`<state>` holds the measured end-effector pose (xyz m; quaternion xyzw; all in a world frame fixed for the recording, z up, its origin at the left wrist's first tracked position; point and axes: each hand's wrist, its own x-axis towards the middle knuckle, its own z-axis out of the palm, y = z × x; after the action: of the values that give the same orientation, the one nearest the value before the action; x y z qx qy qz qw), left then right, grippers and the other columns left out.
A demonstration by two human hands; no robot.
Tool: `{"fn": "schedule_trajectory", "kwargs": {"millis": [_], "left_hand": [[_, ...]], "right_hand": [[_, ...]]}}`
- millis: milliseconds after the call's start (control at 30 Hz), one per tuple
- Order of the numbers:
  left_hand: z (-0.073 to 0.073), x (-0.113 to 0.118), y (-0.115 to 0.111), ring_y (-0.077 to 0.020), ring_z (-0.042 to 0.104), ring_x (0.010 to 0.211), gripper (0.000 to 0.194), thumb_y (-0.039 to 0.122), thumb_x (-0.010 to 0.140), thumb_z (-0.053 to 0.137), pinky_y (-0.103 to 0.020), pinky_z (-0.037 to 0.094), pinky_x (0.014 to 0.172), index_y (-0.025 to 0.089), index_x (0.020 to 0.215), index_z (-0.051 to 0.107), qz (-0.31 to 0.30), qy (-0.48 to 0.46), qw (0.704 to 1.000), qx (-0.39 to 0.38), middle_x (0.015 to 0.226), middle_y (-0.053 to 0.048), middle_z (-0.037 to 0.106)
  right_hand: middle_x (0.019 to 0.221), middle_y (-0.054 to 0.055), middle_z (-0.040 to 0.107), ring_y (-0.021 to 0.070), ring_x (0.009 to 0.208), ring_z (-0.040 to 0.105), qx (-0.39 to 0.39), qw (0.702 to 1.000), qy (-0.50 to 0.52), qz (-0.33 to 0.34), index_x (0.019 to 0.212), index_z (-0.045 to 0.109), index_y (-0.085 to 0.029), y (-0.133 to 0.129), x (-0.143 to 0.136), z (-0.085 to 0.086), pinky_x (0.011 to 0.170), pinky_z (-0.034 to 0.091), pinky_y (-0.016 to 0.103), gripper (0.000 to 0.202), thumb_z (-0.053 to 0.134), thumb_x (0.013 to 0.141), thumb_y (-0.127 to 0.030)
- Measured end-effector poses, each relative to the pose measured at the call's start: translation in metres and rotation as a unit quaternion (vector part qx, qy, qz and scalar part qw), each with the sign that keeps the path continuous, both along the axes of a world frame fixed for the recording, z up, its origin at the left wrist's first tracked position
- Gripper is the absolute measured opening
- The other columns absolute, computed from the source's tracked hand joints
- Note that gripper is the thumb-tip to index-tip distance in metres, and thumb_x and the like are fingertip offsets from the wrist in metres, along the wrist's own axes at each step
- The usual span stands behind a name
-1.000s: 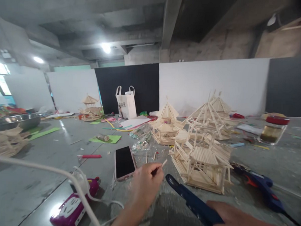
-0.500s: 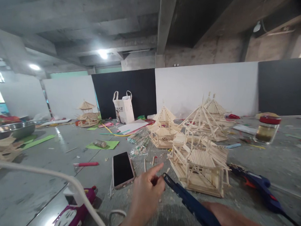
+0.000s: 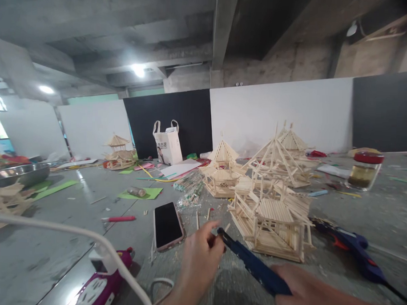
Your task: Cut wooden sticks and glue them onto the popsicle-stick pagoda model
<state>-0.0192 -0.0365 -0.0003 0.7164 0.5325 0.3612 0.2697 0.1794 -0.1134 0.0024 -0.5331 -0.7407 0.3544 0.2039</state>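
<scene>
My right hand [image 3: 292, 280] grips a dark blue tool [image 3: 256, 264] with a narrow dark tip that points up and left. The tip reaches the fingertips of my left hand [image 3: 201, 254], whose thumb and index finger are curled toward each other; anything between them is too small to make out. Just beyond the tool stands a stick-built pavilion model [image 3: 274, 221] with open upper framing. Left of my left hand lies a phone [image 3: 168, 226] with a dark screen.
A glue gun [image 3: 349, 249] lies at right, near a red-lidded jar [image 3: 365, 171]. More stick models [image 3: 222, 168] stand behind. At left are a purple power strip [image 3: 96, 291], a white cable [image 3: 70, 231], a red pen [image 3: 121, 218] and a metal bowl [image 3: 19, 175].
The tool tip has moved slightly left and up, closer to my left fingertips. My left hand has shifted a little, and the view has tilted slightly.
</scene>
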Motion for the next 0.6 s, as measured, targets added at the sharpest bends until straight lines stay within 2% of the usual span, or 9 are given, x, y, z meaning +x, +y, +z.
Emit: {"fn": "schedule_trajectory", "kwargs": {"millis": [67,133,233,300,367,500,600], "left_hand": [[-0.001,-0.002,0.000,-0.0169,0.058,0.057,0.036,0.022,0.078,0.047,-0.024,0.037,0.057,0.015,0.111,0.059,0.005,0.024,1.000,0.015,0.064,-0.001,0.067],[-0.001,-0.004,-0.002,-0.0186,0.061,0.064,0.033,0.022,0.077,0.052,-0.024,0.036,0.060,0.016,0.109,0.058,0.012,0.065,0.997,0.038,0.068,-0.002,0.067],[-0.004,-0.006,-0.007,-0.0208,0.062,0.069,0.013,0.021,0.079,0.051,-0.025,0.032,0.058,0.019,0.087,0.062,0.004,0.165,0.985,0.043,0.071,-0.005,0.067],[-0.005,-0.006,-0.011,-0.0220,0.063,0.069,0.019,0.020,0.085,0.043,-0.026,0.031,0.057,0.019,0.079,0.061,0.000,0.226,0.973,0.034,0.073,-0.007,0.067],[-0.006,-0.005,-0.013,-0.0231,0.064,0.073,0.025,0.015,0.086,0.036,-0.027,0.033,0.058,0.018,0.082,0.061,0.001,0.265,0.964,0.031,0.078,-0.009,0.067],[-0.003,-0.005,-0.013,-0.0224,0.064,0.075,0.026,0.008,0.080,0.038,-0.028,0.036,0.059,0.018,0.087,0.061,0.001,0.302,0.953,0.023,0.081,-0.009,0.069],[-0.003,-0.006,-0.012,-0.0216,0.064,0.073,0.027,0.010,0.081,0.037,-0.028,0.035,0.057,0.019,0.087,0.061,0.004,0.309,0.951,0.027,0.080,-0.008,0.069]], "right_hand": [[0.065,0.002,0.057,0.0142,0.054,0.050,-0.051,0.998,0.000,-0.031,0.080,0.058,-0.018,0.003,-0.004,0.001,0.045,0.036,0.021,0.011,0.047,0.077,-0.017],[0.060,0.001,0.055,0.0116,0.049,0.047,-0.087,0.996,0.005,-0.028,0.076,0.055,-0.017,0.007,-0.006,0.000,0.044,0.035,0.019,0.010,0.046,0.079,-0.020],[0.047,-0.002,0.046,0.0090,0.039,0.040,-0.108,0.994,0.022,-0.017,0.060,0.046,-0.018,0.013,-0.008,-0.003,0.039,0.032,0.017,0.024,0.044,0.081,-0.028],[0.041,-0.002,0.040,0.0079,0.034,0.035,-0.125,0.992,0.029,-0.016,0.053,0.042,-0.018,0.018,-0.010,-0.007,0.034,0.028,0.016,0.028,0.042,0.079,-0.028],[0.038,-0.003,0.038,0.0074,0.031,0.033,-0.145,0.988,0.045,-0.019,0.051,0.042,-0.018,0.024,-0.013,-0.012,0.031,0.027,0.015,0.027,0.042,0.076,-0.025],[0.037,-0.002,0.042,0.0080,0.027,0.035,-0.221,0.973,0.060,-0.024,0.049,0.042,-0.017,0.033,-0.020,-0.020,0.026,0.030,0.014,0.024,0.039,0.073,-0.015],[0.037,0.001,0.043,0.0082,0.027,0.038,-0.254,0.966,0.044,-0.034,0.048,0.044,-0.015,0.035,-0.022,-0.017,0.026,0.032,0.012,0.024,0.036,0.070,-0.009]]}}
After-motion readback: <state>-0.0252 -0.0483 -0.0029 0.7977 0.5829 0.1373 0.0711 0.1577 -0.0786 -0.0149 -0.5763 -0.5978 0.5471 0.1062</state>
